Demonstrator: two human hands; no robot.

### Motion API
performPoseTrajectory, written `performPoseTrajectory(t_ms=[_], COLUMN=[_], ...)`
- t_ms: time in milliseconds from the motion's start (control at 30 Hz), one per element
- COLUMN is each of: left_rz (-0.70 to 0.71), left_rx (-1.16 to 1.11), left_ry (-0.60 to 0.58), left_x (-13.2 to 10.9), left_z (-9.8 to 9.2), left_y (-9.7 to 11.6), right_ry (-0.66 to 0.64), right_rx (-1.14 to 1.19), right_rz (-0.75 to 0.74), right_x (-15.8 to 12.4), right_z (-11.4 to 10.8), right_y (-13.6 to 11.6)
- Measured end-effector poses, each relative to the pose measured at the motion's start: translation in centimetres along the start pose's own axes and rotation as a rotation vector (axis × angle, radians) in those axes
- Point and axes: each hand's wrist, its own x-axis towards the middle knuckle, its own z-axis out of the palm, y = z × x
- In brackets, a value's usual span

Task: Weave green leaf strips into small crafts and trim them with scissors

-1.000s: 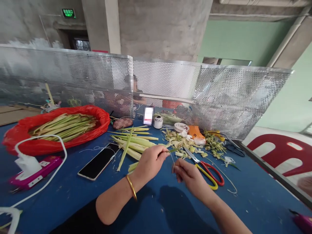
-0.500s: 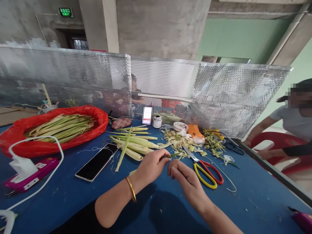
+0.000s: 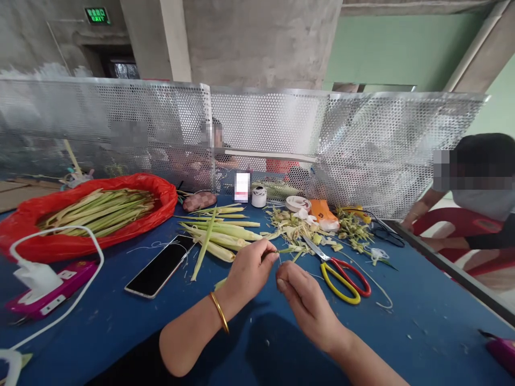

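My left hand point(image 3: 250, 272), with a gold bangle at the wrist, is closed in a pinch. A thin green plant strip point(image 3: 286, 250) pokes out past its fingertips. Close beside it on the right, my right hand point(image 3: 308, 300) is curled shut, and a fine pale thread point(image 3: 280, 259) runs up from its fingers towards the left fingertips. Behind the hands lie pale green husk leaves point(image 3: 229, 234) and a heap of plant scraps point(image 3: 293, 230). Scissors point(image 3: 341, 276) with one red and one yellow handle rest to the right of my right hand.
To the left are a phone point(image 3: 161, 266), a purple power strip point(image 3: 74, 273) with a white plug and cable, and a red bag point(image 3: 161, 214) of long stalks. A perforated metal screen point(image 3: 265, 118) stands behind. At the right, a person point(image 3: 483, 198) sits beyond the table edge.
My right hand has turned slightly and stays near the left one. More of the green strip shows beyond my left fingertips. The person at the right has leaned their head lower.
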Motion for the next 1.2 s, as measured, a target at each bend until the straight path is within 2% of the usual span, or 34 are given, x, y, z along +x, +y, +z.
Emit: performPoseTrajectory(t_ms=[233,333,400,500,600,700,800,867,933,1100,1200], left_rz=[-0.067,-0.014,0.071,0.258,0.42,0.47,0.406,0.326,0.24,0.093,0.035], left_rx=[-0.168,-0.067,0.073,0.308,0.445,0.342,0.09,-0.059,-0.163,-0.296,-0.266], left_ry=[-0.052,-0.052,-0.046,-0.078,-0.208,-0.361,-0.434,-0.409,-0.332,-0.09,0.064], left_x=[0.3,0.2,0.0,-0.2,-0.2,0.0,0.1,0.0,-0.1,0.1,0.5], left_z=[0.1,0.0,0.1,0.2,0.2,-0.2,-0.8,-1.1,-1.3,-1.8,-1.8], left_y=[-0.1,0.0,0.0,-0.4,-0.7,-0.4,0.4,1.0,1.3,1.1,0.5], right_ry=[0.008,-0.003,-0.008,0.031,0.122,0.201,0.295,0.313,0.284,0.123,-0.004], right_rx=[-0.089,-0.094,-0.059,0.093,0.366,0.687,0.852,0.845,0.785,0.637,0.382], right_rz=[-0.075,-0.086,-0.075,0.026,0.165,0.316,0.491,0.577,0.606,0.552,0.465], right_x=[-0.1,-0.2,-0.3,-0.2,0.3,0.9,1.3,1.4,1.3,0.9,0.6], right_z=[-0.2,-0.3,-0.3,-0.4,-1.0,-2.0,-2.8,-2.8,-2.4,-0.8,-0.4], right_y=[-0.7,-1.0,-1.0,-0.9,-0.6,-0.2,0.6,1.3,2.1,2.7,1.8])
